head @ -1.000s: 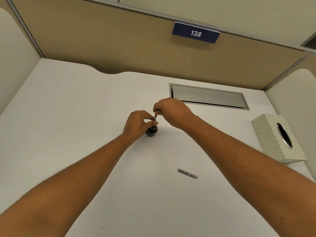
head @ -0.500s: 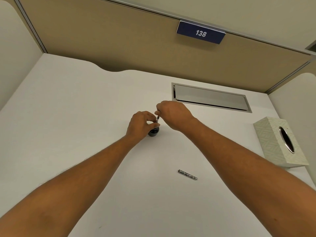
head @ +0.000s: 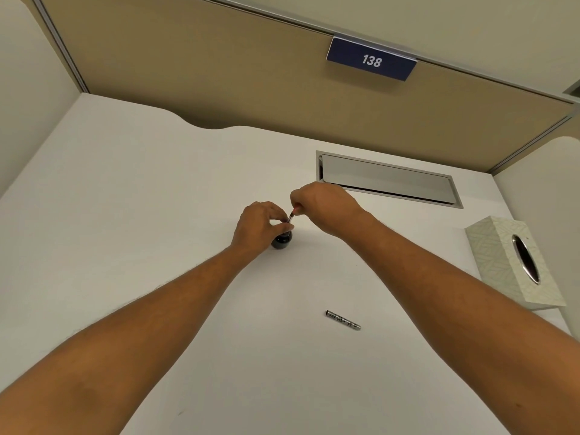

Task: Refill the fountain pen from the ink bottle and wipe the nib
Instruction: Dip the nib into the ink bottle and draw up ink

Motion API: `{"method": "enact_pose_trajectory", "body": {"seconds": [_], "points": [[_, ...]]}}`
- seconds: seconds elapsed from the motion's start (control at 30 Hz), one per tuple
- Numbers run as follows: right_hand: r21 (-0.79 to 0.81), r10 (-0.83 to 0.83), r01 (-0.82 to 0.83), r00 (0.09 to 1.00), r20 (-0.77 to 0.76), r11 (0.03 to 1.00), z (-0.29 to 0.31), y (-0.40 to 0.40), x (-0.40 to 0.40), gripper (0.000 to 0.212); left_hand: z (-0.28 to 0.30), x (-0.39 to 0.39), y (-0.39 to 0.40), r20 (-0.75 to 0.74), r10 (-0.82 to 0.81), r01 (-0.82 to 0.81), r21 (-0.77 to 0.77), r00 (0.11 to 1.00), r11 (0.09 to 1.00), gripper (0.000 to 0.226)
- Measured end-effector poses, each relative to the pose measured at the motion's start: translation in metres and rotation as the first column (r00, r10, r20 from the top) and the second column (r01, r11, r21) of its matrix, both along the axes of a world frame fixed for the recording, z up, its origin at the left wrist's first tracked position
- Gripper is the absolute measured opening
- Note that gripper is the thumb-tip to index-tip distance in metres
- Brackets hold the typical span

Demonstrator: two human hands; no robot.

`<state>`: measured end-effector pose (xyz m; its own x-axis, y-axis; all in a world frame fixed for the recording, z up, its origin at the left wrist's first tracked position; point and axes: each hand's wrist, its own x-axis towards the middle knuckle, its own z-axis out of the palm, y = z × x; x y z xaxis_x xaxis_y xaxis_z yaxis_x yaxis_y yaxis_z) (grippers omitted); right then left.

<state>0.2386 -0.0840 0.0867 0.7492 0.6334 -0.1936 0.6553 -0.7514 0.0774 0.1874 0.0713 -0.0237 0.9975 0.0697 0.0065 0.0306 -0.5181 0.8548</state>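
Note:
A small round dark ink bottle point(head: 281, 241) stands on the white desk point(head: 125, 230) near the middle. A thin pen part point(head: 291, 217) stands nib-down in the bottle's mouth; its nib is hidden. My left hand point(head: 260, 226) pinches the lower end of the pen just above the bottle. Pinching the pen's top end from the right is my right hand point(head: 323, 205). A patterned metal pen barrel point(head: 342, 320) lies loose on the desk, nearer to me and to the right.
A pale patterned tissue box point(head: 514, 262) with an oval slot sits at the right edge. A metal cable hatch point(head: 387, 178) is set into the desk behind my hands. Tan partition walls with a "138" sign point(head: 372, 59) enclose the desk.
Both hands stay on the pen over the bottle with only slight finger shifts. The camera has tilted a little, so the scene sits slightly lower and to the right.

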Motion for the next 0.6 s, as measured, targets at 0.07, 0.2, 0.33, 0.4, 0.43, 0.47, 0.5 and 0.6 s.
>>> {"method": "enact_pose_trajectory", "body": {"seconds": [0.07,0.2,0.33,0.4,0.43,0.47,0.5,0.6], "points": [[-0.006,-0.004,0.004,1.0,0.014,1.0,-0.0023,-0.0015,-0.0006,0.02,-0.0026,0.0,-0.0001,-0.001,-0.005,0.005,0.002,1.0,1.0,0.013],[-0.046,-0.066,0.067,0.998,0.023,0.997,-0.0053,0.002,-0.0044,0.038,-0.004,-0.0011,-0.0003,0.007,-0.006,0.006,0.013,1.0,1.0,0.015],[-0.095,-0.094,0.1,0.993,0.068,0.99,-0.0068,0.0048,-0.0056,0.037,-0.0047,-0.0004,-0.0003,0.002,-0.001,0.001,0.005,1.0,1.0,0.015],[-0.089,-0.08,0.086,0.994,0.074,0.992,-0.0078,0.0045,-0.0047,0.032,-0.0051,-0.0005,0.0004,-0.002,0.0,0.0,0.008,1.0,1.0,0.016],[-0.06,-0.081,0.083,0.996,0.046,0.995,-0.0071,0.0038,-0.0034,0.032,-0.0047,-0.001,0.0007,0.0,-0.002,0.002,0.007,1.0,1.0,0.016],[-0.017,-0.085,0.085,0.996,0.0,0.996,-0.0052,0.0034,-0.0025,0.03,-0.0043,-0.0012,0.0011,-0.001,-0.006,0.006,0.003,1.0,1.0,0.015],[0.024,-0.076,0.077,0.997,-0.032,0.997,-0.0036,0.0029,-0.0016,0.025,-0.004,-0.001,0.0014,-0.005,-0.009,0.009,-0.001,1.0,1.0,0.015],[0.03,-0.03,0.03,1.0,-0.009,0.999,0.0002,0.0021,0.0001,0.015,-0.0035,-0.0004,0.0008,-0.01,-0.01,0.01,0.003,1.0,1.0,0.015]]}}
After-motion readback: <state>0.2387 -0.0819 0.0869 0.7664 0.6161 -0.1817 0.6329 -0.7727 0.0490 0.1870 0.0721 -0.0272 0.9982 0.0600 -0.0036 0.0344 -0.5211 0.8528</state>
